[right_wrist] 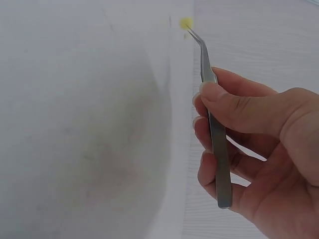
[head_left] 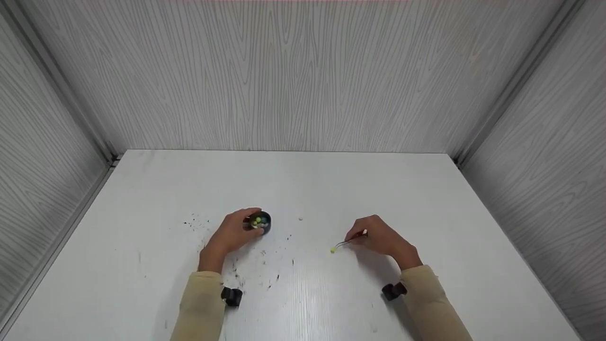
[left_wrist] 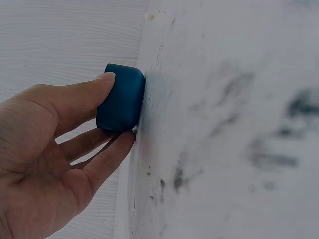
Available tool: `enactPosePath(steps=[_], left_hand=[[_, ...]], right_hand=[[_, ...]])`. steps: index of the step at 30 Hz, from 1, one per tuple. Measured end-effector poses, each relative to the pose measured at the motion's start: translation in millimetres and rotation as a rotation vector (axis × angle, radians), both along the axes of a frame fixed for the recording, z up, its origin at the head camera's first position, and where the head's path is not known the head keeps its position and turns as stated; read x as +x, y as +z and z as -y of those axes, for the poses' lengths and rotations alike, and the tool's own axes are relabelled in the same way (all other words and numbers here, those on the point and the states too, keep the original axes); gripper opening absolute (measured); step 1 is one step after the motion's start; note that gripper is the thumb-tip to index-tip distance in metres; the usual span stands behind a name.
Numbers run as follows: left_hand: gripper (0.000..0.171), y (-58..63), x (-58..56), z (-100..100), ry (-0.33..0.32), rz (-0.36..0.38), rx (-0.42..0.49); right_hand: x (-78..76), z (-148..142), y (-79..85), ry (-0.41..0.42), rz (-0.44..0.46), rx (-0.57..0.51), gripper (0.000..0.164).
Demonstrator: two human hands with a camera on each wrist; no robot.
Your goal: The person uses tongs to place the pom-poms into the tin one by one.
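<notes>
My left hand (head_left: 235, 230) grips a small round cup (head_left: 267, 224), thumb on one side and fingers on the other. In the left wrist view the cup (left_wrist: 122, 99) is teal blue, its base right at the tabletop. Several small yellow, blue and whitish balls (head_left: 258, 220) lie inside it. To the right, my right hand (head_left: 377, 237) holds bent-tip metal tweezers (right_wrist: 219, 149) between thumb and fingers. Right at the tweezers' tips, low over the table, is a small yellow ball (head_left: 333, 249).
A tiny whitish ball (head_left: 300, 219) lies on the white table (head_left: 360, 184) between the hands. Dark smudges and specks (head_left: 278, 277) mark the surface around the left forearm. Grey wood-grain panels (head_left: 284, 76) rise at the back and both sides. Each sleeve has a black wrist camera (head_left: 232, 296).
</notes>
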State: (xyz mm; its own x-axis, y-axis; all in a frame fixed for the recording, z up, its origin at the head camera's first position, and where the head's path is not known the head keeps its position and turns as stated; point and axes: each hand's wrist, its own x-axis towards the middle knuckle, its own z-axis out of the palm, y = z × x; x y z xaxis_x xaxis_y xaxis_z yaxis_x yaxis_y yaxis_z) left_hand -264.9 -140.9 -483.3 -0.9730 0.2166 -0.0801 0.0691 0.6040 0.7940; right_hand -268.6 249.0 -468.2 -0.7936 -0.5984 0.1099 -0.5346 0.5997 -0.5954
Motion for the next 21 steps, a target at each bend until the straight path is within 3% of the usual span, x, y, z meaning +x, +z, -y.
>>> enactPosePath(steps=[9,21], left_hand=[[0.060,-1.3,-0.9,0.3,0.007,0.008,-0.003],[0.058,0.0,-0.2,2.3,-0.009,-0.023,0.005]], right_hand=[[-3.6,6.1,8.1,0.023,-0.043,-0.022,0.017],[-14.6,31.7,19.0,-0.012,-0.068,-0.022,0.014]])
